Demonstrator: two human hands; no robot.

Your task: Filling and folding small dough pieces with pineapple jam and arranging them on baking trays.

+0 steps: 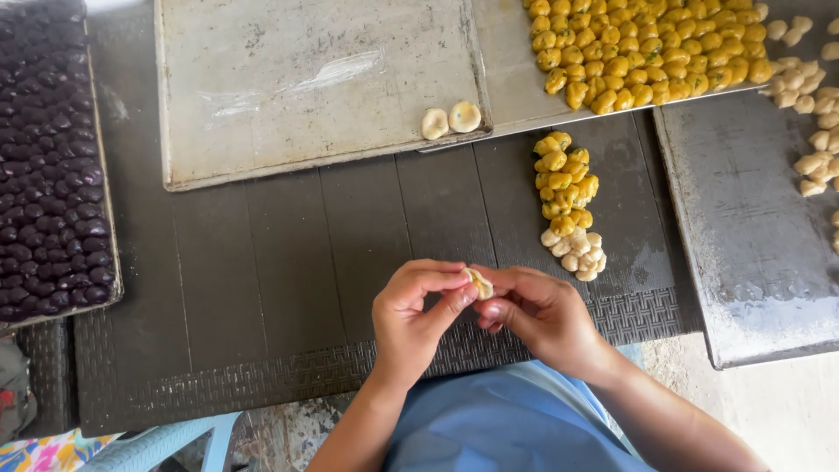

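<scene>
Dough is being pinched between my two hands right now: my left hand (pixel 415 315) and my right hand (pixel 537 315) are meeting fingertip to fingertip, both clamped on one small pale dough piece (pixel 478 282) that is showing a streak of yellow at its edge. I am holding it just above the dark woven worktop (pixel 288 262), close to my body.

Judging from how things are lying, I am only getting started on the shaped ones. Straight ahead of my hands, on the near corner of a large metal tray (pixel 315 79), two finished pale rounds (pixel 451 120) are sitting side by side, touching; the rest of that tray is showing bare metal.

Plenty seems to be waiting. Just beyond my right hand a loose heap of yellow filling balls (pixel 564 183) is trailing down the worktop, running into a small cluster of pale dough lumps (pixel 578 253) at its nearer end. Farther ahead and to the right, a second tray (pixel 516 96) is carrying a dense mass of yellow balls (pixel 651 48). Well to the right of my right hand, a dark metal sheet (pixel 743 253) is holding more pale dough lumps (pixel 813 114) along its far part.

Far to the left of my left hand, a tray of dark purple balls (pixel 48 157) is sitting packed full; I cannot tell whether any have been drawn from it.
</scene>
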